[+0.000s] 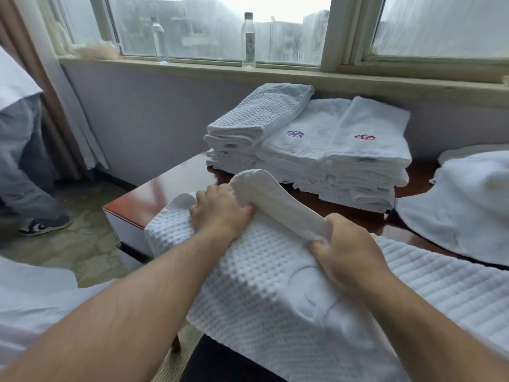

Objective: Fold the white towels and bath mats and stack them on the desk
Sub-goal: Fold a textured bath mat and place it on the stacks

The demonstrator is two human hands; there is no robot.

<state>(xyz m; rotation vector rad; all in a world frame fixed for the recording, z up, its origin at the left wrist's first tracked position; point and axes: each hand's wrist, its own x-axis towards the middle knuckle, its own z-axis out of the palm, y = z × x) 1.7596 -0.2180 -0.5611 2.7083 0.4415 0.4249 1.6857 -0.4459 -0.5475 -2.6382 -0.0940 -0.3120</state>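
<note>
Mid-fold, this one. The mat (275,271), a white waffle-weave one, lay spread over the near end of the desk (170,183), with its near part hanging off the front edge toward the person. Both hands had its far edge lifted into a raised roll. The left hand (220,213) had its fingers curled into the cloth at the far left of the roll. The right hand (349,249) pinched the same roll nearer in, thumb tucked under. Neither hand was flat or spread; each had a firm hold of the mat.

I judged the first fold was under way and nothing had been laid down yet. The next move called for carrying that edge across the mat, setting it square on the opposite side and pressing out the waffle surface. After that the mat would need folding again to match the stacks. Thick cloth like this tends to spring back, so it would want a firm press.

The count: one mat in hand. Three stacks (325,166) stood side by side at the back of the desk under the sill (275,71), close together. The left was topped with a waffle mat, the middle with a purple mark, the right with a red one. The layers were too many and too tight to number. One loose towel (462,205) was heaped at the right. Two bottles (248,37) stood on the sill, and one other person (22,161) stood at the left edge.
</note>
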